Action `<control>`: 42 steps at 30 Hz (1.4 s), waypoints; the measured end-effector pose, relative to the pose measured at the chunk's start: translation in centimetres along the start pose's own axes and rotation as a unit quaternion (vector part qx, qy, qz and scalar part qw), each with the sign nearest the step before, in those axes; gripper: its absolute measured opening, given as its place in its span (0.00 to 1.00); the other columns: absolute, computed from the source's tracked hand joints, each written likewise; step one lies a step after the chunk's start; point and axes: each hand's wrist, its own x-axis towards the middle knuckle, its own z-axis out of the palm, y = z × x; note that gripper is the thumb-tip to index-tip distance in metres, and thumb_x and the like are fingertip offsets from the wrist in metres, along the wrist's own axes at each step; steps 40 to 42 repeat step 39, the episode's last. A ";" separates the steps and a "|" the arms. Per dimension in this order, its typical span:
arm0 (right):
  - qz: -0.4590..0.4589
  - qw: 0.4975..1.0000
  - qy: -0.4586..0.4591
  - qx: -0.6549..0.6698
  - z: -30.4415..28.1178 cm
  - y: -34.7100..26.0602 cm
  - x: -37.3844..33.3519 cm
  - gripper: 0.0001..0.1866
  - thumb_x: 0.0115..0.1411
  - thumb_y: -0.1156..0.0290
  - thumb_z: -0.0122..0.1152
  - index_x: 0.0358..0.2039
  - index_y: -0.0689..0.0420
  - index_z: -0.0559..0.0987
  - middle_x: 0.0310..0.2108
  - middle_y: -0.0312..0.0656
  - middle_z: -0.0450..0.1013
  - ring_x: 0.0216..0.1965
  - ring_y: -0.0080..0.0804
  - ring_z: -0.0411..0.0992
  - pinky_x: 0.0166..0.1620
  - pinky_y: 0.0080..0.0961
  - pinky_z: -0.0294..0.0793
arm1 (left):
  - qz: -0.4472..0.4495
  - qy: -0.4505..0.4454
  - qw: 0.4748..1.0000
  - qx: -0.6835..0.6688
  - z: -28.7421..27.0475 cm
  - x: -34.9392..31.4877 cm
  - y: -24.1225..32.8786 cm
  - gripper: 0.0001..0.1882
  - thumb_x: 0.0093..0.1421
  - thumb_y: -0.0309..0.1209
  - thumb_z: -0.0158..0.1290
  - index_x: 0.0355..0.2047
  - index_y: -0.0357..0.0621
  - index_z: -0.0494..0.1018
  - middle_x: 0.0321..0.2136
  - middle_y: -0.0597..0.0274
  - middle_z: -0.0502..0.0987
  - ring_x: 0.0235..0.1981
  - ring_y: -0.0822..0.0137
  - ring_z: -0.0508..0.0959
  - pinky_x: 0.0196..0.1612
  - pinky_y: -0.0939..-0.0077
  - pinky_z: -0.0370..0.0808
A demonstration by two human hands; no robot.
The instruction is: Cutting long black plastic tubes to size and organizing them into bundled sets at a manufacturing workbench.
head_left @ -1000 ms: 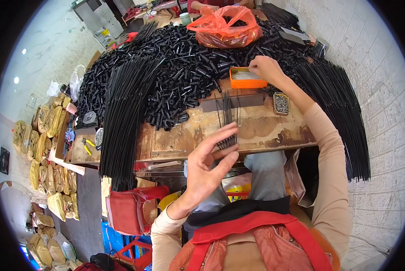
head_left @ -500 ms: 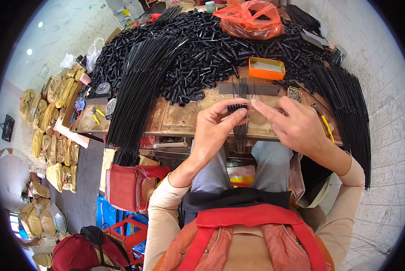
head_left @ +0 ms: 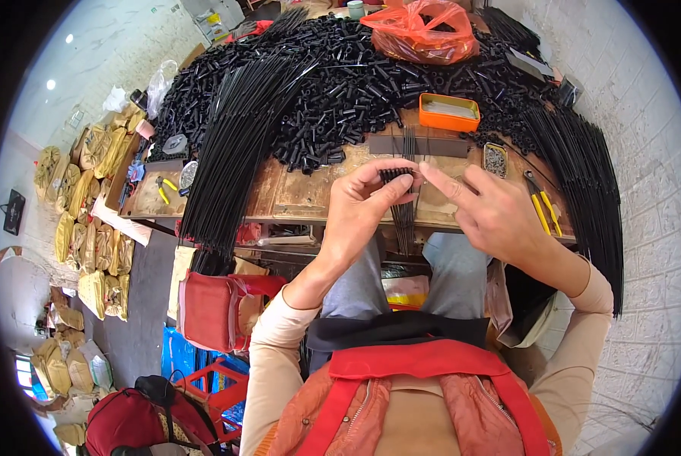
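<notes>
Above the bench's front edge, my left hand (head_left: 356,209) pinches a short row of small black ribbed pieces (head_left: 396,175) between thumb and fingers. Close by on its right is my right hand (head_left: 496,213), its index fingertip at the row's right end and the other fingers curled in. Whatever the right fingers hold is too small to make out. Below the hands, several thin black rods (head_left: 405,220) jut out over the bench edge. Their far ends rest across a dark flat strip (head_left: 447,146). Behind that strip stands an orange box (head_left: 428,119) with thin pale sticks inside.
A heap of black tubular parts (head_left: 340,99) covers the back of the wooden bench (head_left: 302,199). Long black rod bundles lie at left (head_left: 226,144) and right (head_left: 584,175). Yellow-handled pliers (head_left: 542,205) and a small tin (head_left: 495,159) sit at right. A red plastic bag (head_left: 424,42) tops the heap.
Both hands stay nearly in place. The row in my left hand has shifted slightly left and up, and my right index fingertip has followed it a little to the left.
</notes>
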 end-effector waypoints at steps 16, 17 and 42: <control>-0.155 0.978 0.131 -0.044 -1.0 1.5 1.5 0.19 0.41 0.77 0.61 0.37 0.65 0.79 0.32 0.43 0.72 0.28 0.36 0.71 0.28 0.28 0.72 | -0.037 -0.049 0.998 -0.021 -1.4 -0.3 -0.3 0.13 0.61 0.20 0.53 0.47 0.32 0.75 0.41 0.49 0.79 0.46 0.59 0.80 0.51 0.63 0.80; -0.165 0.975 0.141 -0.049 -0.9 1.5 1.7 0.19 0.41 0.76 0.62 0.37 0.65 0.79 0.33 0.43 0.73 0.28 0.35 0.72 0.28 0.28 0.72 | -0.033 -0.050 0.998 -0.023 -1.5 -0.3 -0.3 0.13 0.61 0.20 0.53 0.47 0.32 0.75 0.41 0.48 0.79 0.46 0.59 0.80 0.51 0.63 0.80; -0.159 0.982 0.094 0.038 0.1 2.0 1.5 0.31 0.43 0.77 0.62 0.53 0.63 0.73 0.41 0.49 0.74 0.34 0.43 0.74 0.32 0.30 0.75 | -0.052 -0.043 0.998 -0.021 -0.8 -0.1 -0.7 0.15 0.59 0.20 0.56 0.48 0.33 0.75 0.41 0.50 0.80 0.43 0.62 0.80 0.50 0.63 0.80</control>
